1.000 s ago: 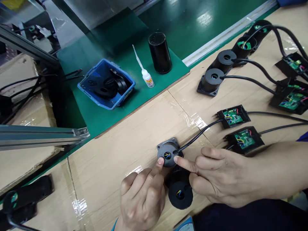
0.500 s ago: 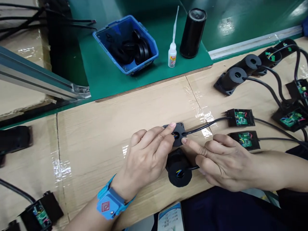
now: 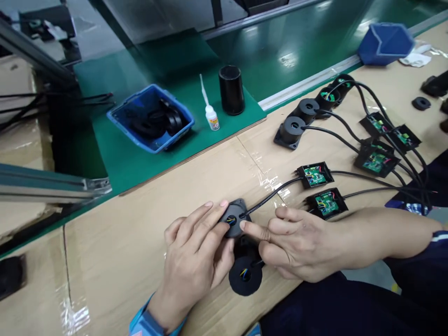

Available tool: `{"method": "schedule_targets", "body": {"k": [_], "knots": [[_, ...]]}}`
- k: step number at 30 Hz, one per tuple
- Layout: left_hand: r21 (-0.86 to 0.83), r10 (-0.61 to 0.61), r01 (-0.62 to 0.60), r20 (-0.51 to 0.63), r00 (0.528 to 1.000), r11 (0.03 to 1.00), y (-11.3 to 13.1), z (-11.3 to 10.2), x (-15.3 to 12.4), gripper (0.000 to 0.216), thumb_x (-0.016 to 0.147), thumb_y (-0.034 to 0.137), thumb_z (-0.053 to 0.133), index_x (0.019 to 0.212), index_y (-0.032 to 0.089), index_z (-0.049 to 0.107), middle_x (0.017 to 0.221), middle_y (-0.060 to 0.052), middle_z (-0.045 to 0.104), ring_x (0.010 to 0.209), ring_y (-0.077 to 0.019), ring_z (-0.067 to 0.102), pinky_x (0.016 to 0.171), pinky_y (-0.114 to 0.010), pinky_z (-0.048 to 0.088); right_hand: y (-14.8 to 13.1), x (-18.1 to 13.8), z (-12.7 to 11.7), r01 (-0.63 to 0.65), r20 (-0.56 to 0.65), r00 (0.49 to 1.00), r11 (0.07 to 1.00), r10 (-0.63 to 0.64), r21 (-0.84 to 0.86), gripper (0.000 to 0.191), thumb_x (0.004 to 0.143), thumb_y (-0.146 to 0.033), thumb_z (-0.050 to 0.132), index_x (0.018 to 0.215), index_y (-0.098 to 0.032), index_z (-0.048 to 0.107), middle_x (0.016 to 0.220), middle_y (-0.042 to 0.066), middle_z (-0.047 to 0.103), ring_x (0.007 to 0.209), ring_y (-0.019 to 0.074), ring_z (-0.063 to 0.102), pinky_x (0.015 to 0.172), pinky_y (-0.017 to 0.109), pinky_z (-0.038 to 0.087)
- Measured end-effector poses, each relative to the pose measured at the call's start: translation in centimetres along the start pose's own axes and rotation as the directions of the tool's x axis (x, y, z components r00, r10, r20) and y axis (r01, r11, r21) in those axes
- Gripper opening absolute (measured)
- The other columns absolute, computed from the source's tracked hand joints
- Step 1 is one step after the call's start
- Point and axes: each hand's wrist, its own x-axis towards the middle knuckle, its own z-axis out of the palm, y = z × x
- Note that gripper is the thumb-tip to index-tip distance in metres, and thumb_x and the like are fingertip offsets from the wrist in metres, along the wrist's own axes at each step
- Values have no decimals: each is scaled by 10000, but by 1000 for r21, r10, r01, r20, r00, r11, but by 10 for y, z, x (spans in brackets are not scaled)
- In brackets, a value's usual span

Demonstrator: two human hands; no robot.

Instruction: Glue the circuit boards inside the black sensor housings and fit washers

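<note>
My left hand (image 3: 196,252) is closed around the left side of a black round housing (image 3: 238,229) with a square flange, its fingertips beside the centre hole. Blue and yellow wires show inside that hole. The stretched index finger of my right hand (image 3: 301,242) touches the housing's rim by the cable exit; its other fingers are curled, with no grip visible. A black cable (image 3: 269,193) runs from the housing to an open black box with a green circuit board (image 3: 315,175). Just below my hands lies a second black housing (image 3: 245,276), wires showing in its hole.
Beyond my hands stand a blue bin (image 3: 154,149) of black parts, a white dropper bottle (image 3: 212,117) and a black cylinder (image 3: 231,91). More cabled housings (image 3: 292,130) and a circuit box (image 3: 376,161) lie to the right. A blue container (image 3: 385,44) stands far right.
The view has swung to the right, bringing a blue container into sight. The housing has tilted so its round face and wires show more, with my hands still at it.
</note>
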Motion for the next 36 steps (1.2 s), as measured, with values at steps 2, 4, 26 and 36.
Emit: {"method": "schedule_targets", "body": {"k": [2, 4, 26, 36], "knots": [[66, 29, -28, -20, 999, 997, 2, 1, 1, 132, 920, 275, 715, 1001, 187, 659, 1266, -153, 726, 1183, -325, 640, 908, -449, 400, 2, 2, -2, 18, -17, 1000, 1000, -18, 23, 188, 980, -301, 453, 1035, -183, 589, 1497, 186, 538, 986, 221, 541, 898, 379, 393], [113, 46, -41, -41, 998, 993, 4, 2, 1, 175, 884, 285, 771, 1004, 185, 692, 1248, -159, 725, 1157, -320, 628, 909, -440, 393, 4, 3, -5, 19, -48, 999, 999, -17, 27, 170, 966, -305, 486, 1018, -188, 597, 1455, 177, 579, 985, 218, 539, 904, 366, 394], [186, 46, -58, 66, 997, 981, -1, 0, 2, 282, 810, 285, 839, 1050, 210, 712, 1605, -89, 456, 1167, -288, 576, 968, -413, 416, 3, -1, -6, -28, -103, 994, 999, 26, -19, 233, 988, -242, 422, 1061, -200, 639, 1283, 99, 699, 1081, 186, 604, 931, 316, 392], [159, 7, -18, 73, 997, 987, 1, -2, 4, 267, 822, 308, 826, 1020, 184, 695, 1521, -152, 522, 1176, -315, 575, 972, -417, 412, 7, -7, -12, -27, -114, 993, 999, 31, 35, 264, 997, -438, 441, 1062, -226, 585, 1225, 71, 715, 1051, 201, 575, 977, 334, 382]]}}
